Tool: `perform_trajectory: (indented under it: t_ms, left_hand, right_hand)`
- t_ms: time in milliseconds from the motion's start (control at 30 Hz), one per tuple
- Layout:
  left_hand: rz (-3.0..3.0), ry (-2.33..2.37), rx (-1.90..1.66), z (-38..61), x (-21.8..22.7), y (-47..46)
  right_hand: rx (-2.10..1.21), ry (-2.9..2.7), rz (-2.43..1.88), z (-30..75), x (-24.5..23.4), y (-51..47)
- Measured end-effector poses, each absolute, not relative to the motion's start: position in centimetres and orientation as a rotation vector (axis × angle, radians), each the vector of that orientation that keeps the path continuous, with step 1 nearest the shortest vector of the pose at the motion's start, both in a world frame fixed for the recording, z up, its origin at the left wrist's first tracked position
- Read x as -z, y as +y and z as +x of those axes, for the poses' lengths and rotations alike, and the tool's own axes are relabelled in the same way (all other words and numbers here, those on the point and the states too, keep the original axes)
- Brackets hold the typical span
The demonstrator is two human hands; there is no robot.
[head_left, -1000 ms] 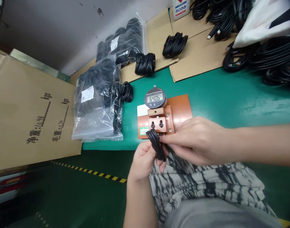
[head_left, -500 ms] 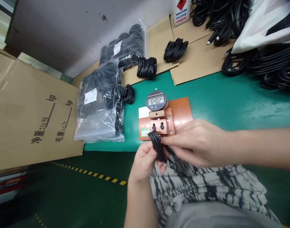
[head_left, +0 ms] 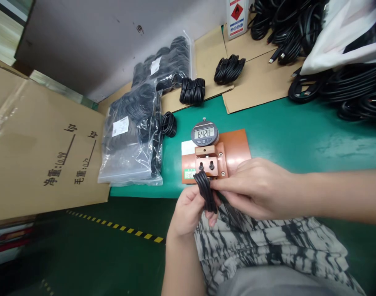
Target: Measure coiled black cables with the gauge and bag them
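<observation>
My left hand [head_left: 189, 210] is closed around a coiled black cable [head_left: 206, 192] at the table's front edge. From the right, my right hand [head_left: 255, 187] reaches in with its fingertips pinched on the cable's end, close to the copper-coloured clamp block of a measuring fixture [head_left: 236, 148]. The plug itself is mostly hidden by the fingers and the coil. A round digital gauge [head_left: 204, 132] stands at the back of the fixture, and its display reads about 6428.
Bagged cable coils [head_left: 129, 135] lie on the left beside a large cardboard box [head_left: 46, 144]. Loose coils [head_left: 192, 91] rest on cardboard sheets behind. More black cables [head_left: 354, 88] and a white bag [head_left: 332, 37] are at right. A bottle with a flame label [head_left: 237, 18] stands at the back.
The gauge display has gone from about 6402 to about 6428. Both hands keep their hold in nearly the same place; the whole view has shifted slightly.
</observation>
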State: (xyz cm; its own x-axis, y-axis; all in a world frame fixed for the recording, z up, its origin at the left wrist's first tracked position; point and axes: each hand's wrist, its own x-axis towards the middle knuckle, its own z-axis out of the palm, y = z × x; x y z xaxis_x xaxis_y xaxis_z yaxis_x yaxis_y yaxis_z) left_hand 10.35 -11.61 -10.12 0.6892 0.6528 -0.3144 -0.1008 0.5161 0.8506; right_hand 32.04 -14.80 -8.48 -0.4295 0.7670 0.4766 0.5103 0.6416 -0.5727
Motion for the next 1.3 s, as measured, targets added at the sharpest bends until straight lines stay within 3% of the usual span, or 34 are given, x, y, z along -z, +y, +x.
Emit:
perform_trajectory:
  t_ms: [633, 833, 1200, 1300]
  left_hand:
    - [0.924, 0.682, -0.476, 10.3, 10.1, -11.5]
    - [0.948, 0.652, -0.513, 10.1, 9.9, -12.2]
    - [0.733, 0.353, -0.541, 12.5, 9.6, -18.2]
    - [0.611, 0.206, -0.497, 13.2, 10.0, -18.9]
  right_hand:
    - [-0.445, -2.124, -0.975, 32.0, 8.6, -14.7]
    - [-0.46, -2.05, -0.758, 32.3, 8.6, -14.8]
    - [-1.204, -1.878, -0.615, 32.5, 7.5, -16.0]
    - [-1.559, -1.748, -0.615, 32.6, 7.4, -16.1]
